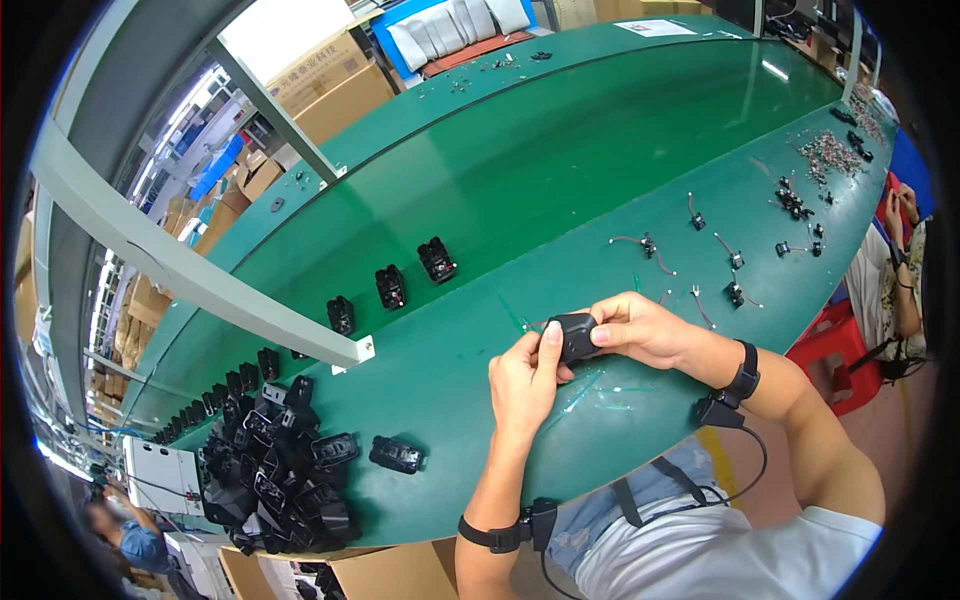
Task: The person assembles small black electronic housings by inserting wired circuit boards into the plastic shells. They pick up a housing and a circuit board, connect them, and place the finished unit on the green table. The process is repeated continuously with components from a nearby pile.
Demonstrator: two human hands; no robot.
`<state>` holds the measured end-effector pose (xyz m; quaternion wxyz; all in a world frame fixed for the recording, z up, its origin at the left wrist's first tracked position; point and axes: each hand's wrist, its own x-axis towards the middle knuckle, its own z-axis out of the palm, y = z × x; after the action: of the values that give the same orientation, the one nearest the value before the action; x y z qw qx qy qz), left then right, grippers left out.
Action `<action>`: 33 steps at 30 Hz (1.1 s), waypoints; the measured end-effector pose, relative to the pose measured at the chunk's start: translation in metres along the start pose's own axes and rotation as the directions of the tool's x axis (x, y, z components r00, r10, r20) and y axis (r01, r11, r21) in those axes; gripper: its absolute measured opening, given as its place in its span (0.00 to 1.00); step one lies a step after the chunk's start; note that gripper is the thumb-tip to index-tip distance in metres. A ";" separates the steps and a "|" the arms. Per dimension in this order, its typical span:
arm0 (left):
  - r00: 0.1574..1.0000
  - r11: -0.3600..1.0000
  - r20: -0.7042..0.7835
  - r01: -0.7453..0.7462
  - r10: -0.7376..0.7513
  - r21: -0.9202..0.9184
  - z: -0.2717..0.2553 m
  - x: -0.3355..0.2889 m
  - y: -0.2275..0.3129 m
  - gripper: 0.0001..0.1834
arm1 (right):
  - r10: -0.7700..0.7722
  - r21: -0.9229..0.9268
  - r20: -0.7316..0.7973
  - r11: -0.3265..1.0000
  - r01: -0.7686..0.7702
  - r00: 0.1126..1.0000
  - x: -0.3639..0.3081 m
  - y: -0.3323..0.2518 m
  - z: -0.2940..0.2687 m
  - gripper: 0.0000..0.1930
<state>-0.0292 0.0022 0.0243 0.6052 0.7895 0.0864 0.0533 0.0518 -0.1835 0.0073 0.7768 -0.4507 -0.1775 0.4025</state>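
Note:
Between my two hands is a small black plastic housing point(575, 338), lifted over the green worktable. My left hand point(522, 385) pinches its left side with the thumb on top. My right hand point(640, 330) grips the right side, thumb pressed against the edge. A bit of red wire shows by the left fingertips; the housing's underside is hidden. Thin green strips point(580, 395) lie on the table around my hands. To the right, small black parts with red wires point(737, 294) are spread out. A single open black housing point(397, 454) rests left of my left hand.
A heap of black housings point(275, 460) covers the table's left end. More black housings point(389, 287) stand in a row on the green belt point(560, 180). A pale metal frame point(200, 250) crosses at left. Another person point(900, 270) sits at far right by a red stool point(835, 355).

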 end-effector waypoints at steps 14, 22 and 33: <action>0.967 0.886 -0.193 -0.058 0.164 0.460 -0.012 0.009 -0.016 0.27 | 0.097 -0.055 -0.068 0.993 -0.100 0.993 0.019 -0.002 0.014 0.11; 0.828 0.729 -0.393 -0.027 0.400 0.684 -0.113 -0.043 -0.032 0.28 | -0.468 -0.884 0.467 -0.244 0.398 0.750 0.174 -0.027 0.015 0.15; 0.870 0.421 -0.333 0.165 0.364 0.892 -0.143 -0.120 -0.086 0.35 | -0.315 -0.885 0.241 -0.459 0.075 0.918 0.203 -0.020 -0.013 0.18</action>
<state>-0.1796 0.1350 -0.0189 0.0408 0.9518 0.1992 0.2295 0.1941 -0.0372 -0.0002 0.1138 -0.8745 -0.4559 -0.1199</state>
